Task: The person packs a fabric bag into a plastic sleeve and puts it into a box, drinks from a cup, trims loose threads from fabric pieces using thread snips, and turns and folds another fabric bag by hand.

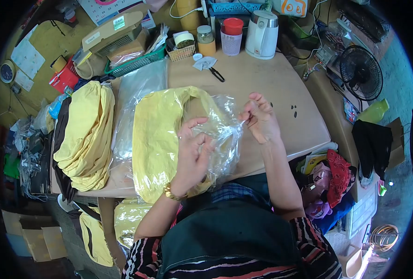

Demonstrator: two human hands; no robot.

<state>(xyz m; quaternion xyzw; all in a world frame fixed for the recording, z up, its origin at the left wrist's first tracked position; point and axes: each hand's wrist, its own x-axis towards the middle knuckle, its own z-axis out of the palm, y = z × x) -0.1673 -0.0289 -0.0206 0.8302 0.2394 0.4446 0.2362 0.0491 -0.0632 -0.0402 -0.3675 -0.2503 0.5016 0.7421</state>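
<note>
Pinches film at right end of clear plastic bag in right hand. Holds left hand apart from right, half curled over bag; can't tell if gripping film. Has yellow cloth item inside bag, near side of table. Includes yellow cloth stack at left, white kettle at far side.

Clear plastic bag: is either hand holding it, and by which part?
The right hand pinches the clear plastic bag by its gathered end. The left hand is over it; whether it grips cannot be told.
</note>
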